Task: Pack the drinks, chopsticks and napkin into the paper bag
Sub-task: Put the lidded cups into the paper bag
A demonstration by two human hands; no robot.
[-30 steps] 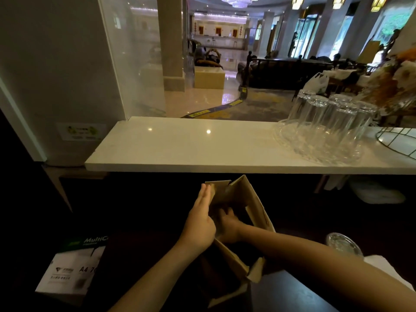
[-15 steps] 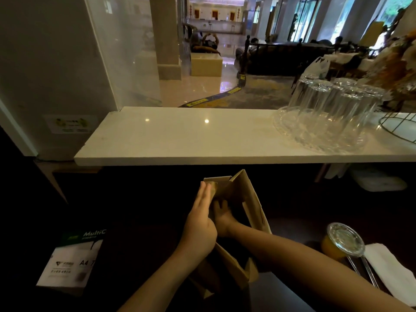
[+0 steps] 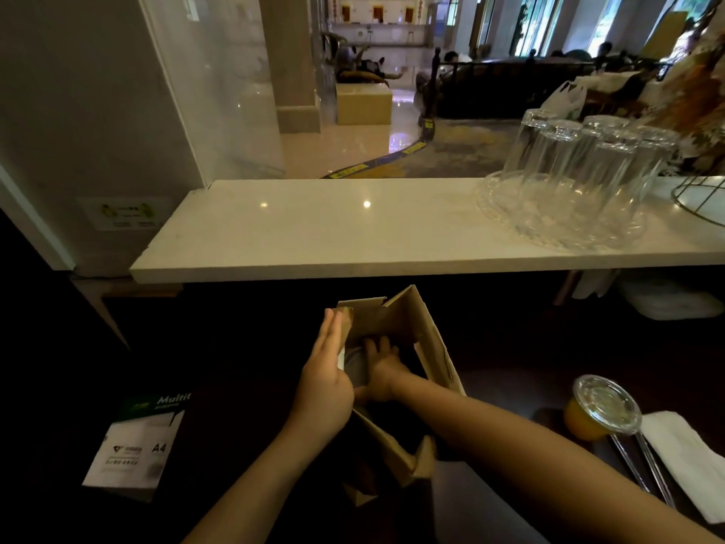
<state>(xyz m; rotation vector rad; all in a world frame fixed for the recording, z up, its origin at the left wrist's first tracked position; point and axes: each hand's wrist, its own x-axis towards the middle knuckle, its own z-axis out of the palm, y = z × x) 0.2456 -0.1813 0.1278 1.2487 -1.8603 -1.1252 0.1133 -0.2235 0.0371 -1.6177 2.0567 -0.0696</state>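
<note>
A brown paper bag (image 3: 425, 339) stands open in the middle of the dark lower counter. My left hand (image 3: 327, 380) lies flat against the outside of its left wall and holds that wall, thumb hidden at the rim. My right hand (image 3: 379, 365) is inside the bag with fingers spread, beside a pale grey shape I cannot make out. To the right of the bag stands a cup of orange drink (image 3: 598, 410) with a clear lid. Clear chopsticks (image 3: 643, 469) and a white napkin (image 3: 690, 457) lie next to the cup.
A white marble shelf (image 3: 333, 237) runs above the bag, overhanging the dark counter. On its right end sits a clear tray of several upturned glasses (image 3: 576, 182) and a wire stand (image 3: 702, 198). A pack of A4 paper (image 3: 137, 445) lies at lower left.
The view has tilted down, so the orange drink, chopsticks and napkin now show at the right. Both hands stay at the bag; the right hand's fingers have spread inside.
</note>
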